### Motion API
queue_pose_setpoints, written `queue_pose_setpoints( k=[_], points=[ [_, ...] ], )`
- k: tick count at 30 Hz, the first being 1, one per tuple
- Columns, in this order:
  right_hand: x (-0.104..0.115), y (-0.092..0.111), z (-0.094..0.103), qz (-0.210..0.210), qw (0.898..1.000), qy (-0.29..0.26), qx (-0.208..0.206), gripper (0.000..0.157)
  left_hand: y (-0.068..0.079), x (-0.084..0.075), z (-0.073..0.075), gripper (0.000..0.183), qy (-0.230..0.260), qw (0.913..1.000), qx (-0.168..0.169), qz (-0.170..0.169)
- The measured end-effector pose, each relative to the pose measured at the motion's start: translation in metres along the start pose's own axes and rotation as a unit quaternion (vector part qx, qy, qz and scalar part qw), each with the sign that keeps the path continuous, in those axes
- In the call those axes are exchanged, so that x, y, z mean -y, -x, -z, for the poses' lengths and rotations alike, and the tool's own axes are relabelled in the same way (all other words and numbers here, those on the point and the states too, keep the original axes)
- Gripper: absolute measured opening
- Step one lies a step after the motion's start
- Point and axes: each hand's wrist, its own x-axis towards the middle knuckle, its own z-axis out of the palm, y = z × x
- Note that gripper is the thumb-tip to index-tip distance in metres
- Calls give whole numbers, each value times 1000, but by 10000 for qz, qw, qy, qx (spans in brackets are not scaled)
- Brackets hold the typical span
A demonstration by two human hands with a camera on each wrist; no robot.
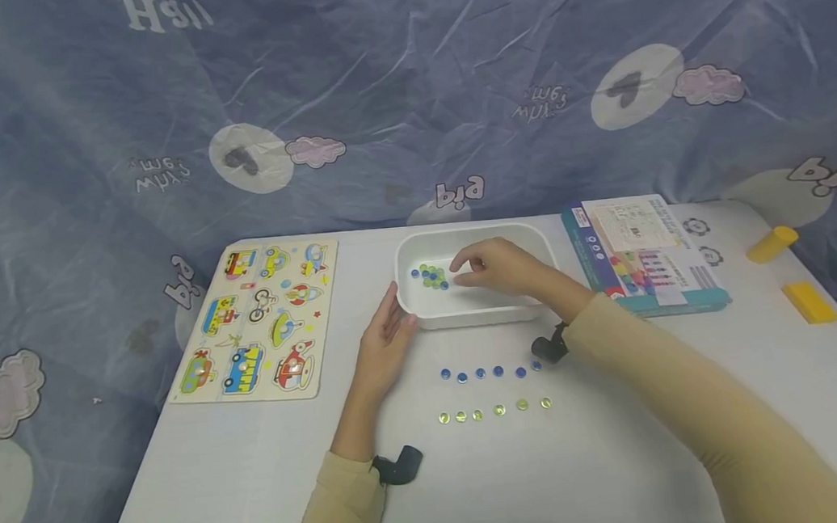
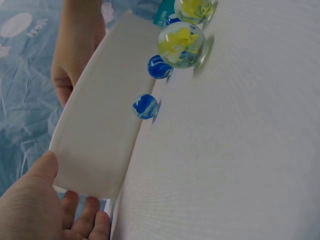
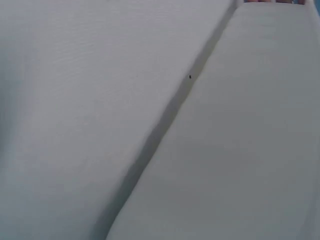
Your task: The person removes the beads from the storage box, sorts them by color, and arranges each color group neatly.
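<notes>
My left hand (image 1: pixel 383 349) holds the near left corner of a white plastic tray (image 1: pixel 481 319). In the left wrist view its thumb lies on the rim and its fingers bend round the end. Over the inside of the tray hovers my right hand (image 1: pixel 501 268), thumb and index finger apart, with nothing visible between them. Just left of those fingertips, blue and yellow-green glass marbles (image 1: pixel 432 277) sit together on the tray floor. In front of the tray lie a row of blue marbles (image 1: pixel 480 373) and, nearer me, a row of yellow marbles (image 1: pixel 499 410).
A wooden vehicle puzzle board (image 1: pixel 258 321) lies to the left. Right of the tray is a boxed toy set (image 1: pixel 644 254). Farther right are a yellow cylinder (image 1: pixel 772 245) and a yellow block (image 1: pixel 809 302). A patterned blue cloth (image 1: pixel 407 92) hangs behind the white table (image 1: pixel 258 475).
</notes>
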Motion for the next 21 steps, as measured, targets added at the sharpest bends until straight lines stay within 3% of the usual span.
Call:
queue_pose_setpoints(
  k=[8, 21],
  points=[
    [8, -27, -18, 75, 9984, 458, 324, 26, -9, 22, 0, 60, -142, 9998, 54, -121],
    [16, -40, -32, -155, 9965, 733, 361, 26, -8, 22, 2, 60, -111, 9997, 83, -182]
  ],
)
